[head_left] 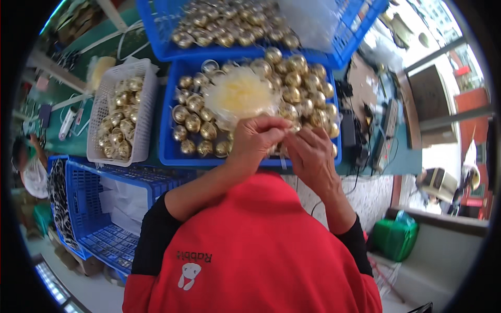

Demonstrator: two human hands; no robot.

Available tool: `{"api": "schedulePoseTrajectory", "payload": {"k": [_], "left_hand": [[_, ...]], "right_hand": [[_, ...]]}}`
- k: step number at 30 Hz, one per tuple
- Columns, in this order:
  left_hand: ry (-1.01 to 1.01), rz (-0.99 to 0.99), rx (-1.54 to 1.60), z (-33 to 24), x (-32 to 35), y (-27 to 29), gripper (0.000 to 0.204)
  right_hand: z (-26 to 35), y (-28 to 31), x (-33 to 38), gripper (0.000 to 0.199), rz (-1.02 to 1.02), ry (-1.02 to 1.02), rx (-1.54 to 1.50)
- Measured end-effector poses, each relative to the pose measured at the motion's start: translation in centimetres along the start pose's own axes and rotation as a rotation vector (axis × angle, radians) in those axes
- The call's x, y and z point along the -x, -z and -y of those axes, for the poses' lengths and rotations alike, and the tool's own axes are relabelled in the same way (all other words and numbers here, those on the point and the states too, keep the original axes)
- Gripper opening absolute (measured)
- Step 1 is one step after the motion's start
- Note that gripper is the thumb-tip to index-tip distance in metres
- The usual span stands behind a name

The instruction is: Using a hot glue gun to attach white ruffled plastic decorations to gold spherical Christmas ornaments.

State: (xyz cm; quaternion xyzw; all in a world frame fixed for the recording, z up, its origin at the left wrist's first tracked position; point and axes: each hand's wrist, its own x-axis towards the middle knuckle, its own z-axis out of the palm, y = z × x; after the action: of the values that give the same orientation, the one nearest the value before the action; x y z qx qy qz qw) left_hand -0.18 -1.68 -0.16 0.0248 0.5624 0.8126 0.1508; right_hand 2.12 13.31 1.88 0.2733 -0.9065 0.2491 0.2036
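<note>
The person's left hand (254, 140) and right hand (311, 155) are close together over the front edge of a blue tray (168, 148). The fingers of both hands are bent and pinched around something small between them, right at the fingertips. It is too small and too hidden to tell what it is. A thin pale strip (282, 159) hangs down just below where the hands meet.

The blue tray is full of shiny gold balls (194, 122) (they look like round bells or ornaments). A clear bag of pale yellow fluff (240, 95) lies on top of the balls, just behind the left hand. The hands are touching or nearly touching the balls at the front of the tray.

Behind this tray sits another blue crate (156, 31), and it holds more gold balls too. A clear plastic bag (308, 18) rests in its right side. To the left stands a white basket (147, 112) with more gold balls inside. All of these sit on a green table (96, 36).

Lower left, next to the person's red and black top (261, 245), is a blue crate (83, 208) with white paper in it. On the right, near the floor, there is a green box (394, 239). Another person (31, 167) is at the far left edge.
</note>
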Motion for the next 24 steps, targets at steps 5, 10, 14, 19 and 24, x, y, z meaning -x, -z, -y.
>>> {"api": "schedulePoseTrajectory", "payload": {"k": [5,10,14,19,24], "left_hand": [[-0.277,-0.017,-0.38,1.3,-0.1,-0.6,0.01],[-0.259,0.043,-0.62,0.6,-0.5,-1.2,0.011],[-0.108,0.104,-0.632,0.2,-0.9,-1.2,0.009],[-0.729,0.179,-1.025,0.3,-1.7,-1.0,0.01],[-0.643,0.171,-1.049,0.3,-2.0,-1.1,0.012]], "right_hand": [[-0.6,1.2,0.5,0.012,0.022,-0.239,-0.19],[-2.1,1.5,1.3,0.007,0.034,-0.56,-0.632],[-2.6,1.6,1.4,0.008,0.084,-0.555,-0.673],[-3.0,1.8,0.6,0.01,0.157,-0.645,-0.686],[-3.2,1.7,-0.1,0.009,0.174,-0.691,-0.695]]}}
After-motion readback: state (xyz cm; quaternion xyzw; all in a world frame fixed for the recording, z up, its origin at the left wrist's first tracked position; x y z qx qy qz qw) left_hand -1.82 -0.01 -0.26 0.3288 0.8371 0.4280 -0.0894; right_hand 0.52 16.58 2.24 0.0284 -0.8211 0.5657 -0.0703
